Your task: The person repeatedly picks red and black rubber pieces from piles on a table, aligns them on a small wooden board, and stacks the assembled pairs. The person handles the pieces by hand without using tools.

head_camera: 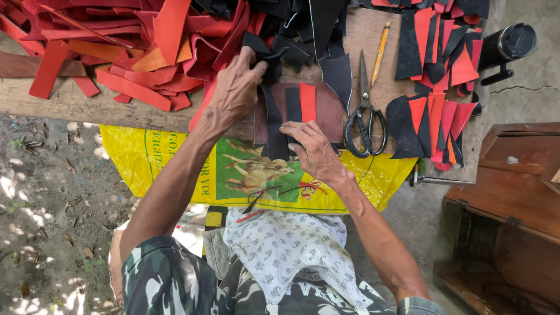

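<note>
Head view, looking down on a leather-cutting station. The wooden desk (70,102) spans the upper frame; a yellow printed sack (146,157) hangs over its near edge. A large heap of red and orange leather offcuts (134,46) covers the left of the desk, with black scraps (303,23) at the centre and sorted red and black cut shapes (434,111) on the right. A dark brown leather panel (329,114) lies at the near edge, bearing a red strip (307,102) and a black strip (274,131) side by side. The left hand (236,87) has its grip pinched on a black leather piece (271,58) just above the panel. The right hand (315,149) lies flat, fingers spread, pressing the lower ends of the strips against the panel. Black-handled scissors (364,116) rest just right of the panel, a yellow pencil (380,49) beyond them, and a black flask (507,44) sits at the desk's far right corner. Risk, as judged: the panel overhangs the near edge, so lifting the right hand could let the strips shift out of line or slide off; the crowded scraps could snag the pinched piece.
</note>
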